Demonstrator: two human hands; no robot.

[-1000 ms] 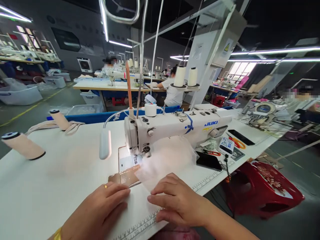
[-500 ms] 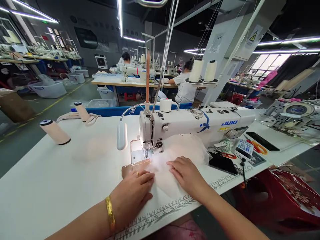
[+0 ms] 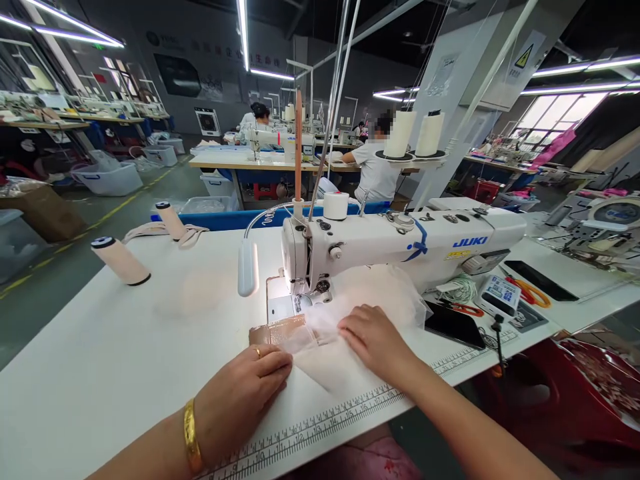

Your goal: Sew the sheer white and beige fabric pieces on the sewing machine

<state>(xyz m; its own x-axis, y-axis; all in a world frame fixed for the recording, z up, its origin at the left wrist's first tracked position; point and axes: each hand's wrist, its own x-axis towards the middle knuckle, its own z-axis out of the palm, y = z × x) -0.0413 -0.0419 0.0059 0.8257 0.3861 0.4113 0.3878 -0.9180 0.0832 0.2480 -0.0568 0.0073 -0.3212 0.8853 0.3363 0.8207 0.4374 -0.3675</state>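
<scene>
Sheer white fabric [image 3: 390,300] lies across the bed of a white sewing machine [image 3: 370,237], with part of it bunched in front of the needle area. My left hand [image 3: 245,390], wearing a ring and a gold bangle, pinches the fabric's near left edge between thumb and fingers. To the right, my right hand [image 3: 380,343] has its fingers pressed together on a fold of the same fabric. A shiny brown strip [image 3: 277,329] sits just beyond my left fingertips, partly under the sheer layer. The machine's lamp [image 3: 247,270] lights this spot.
Two peach thread cones [image 3: 121,261] stand tilted at the table's left. A phone [image 3: 455,325], orange-handled scissors [image 3: 533,293] and a small white box [image 3: 500,293] lie right. A printed ruler [image 3: 320,427] runs along the front edge. Co-workers sit at the tables behind.
My left hand has moved left and slightly toward me, drawing the sheer fabric's edge out. My right hand stays on the fabric near the same place. The whole view has shifted slightly.
</scene>
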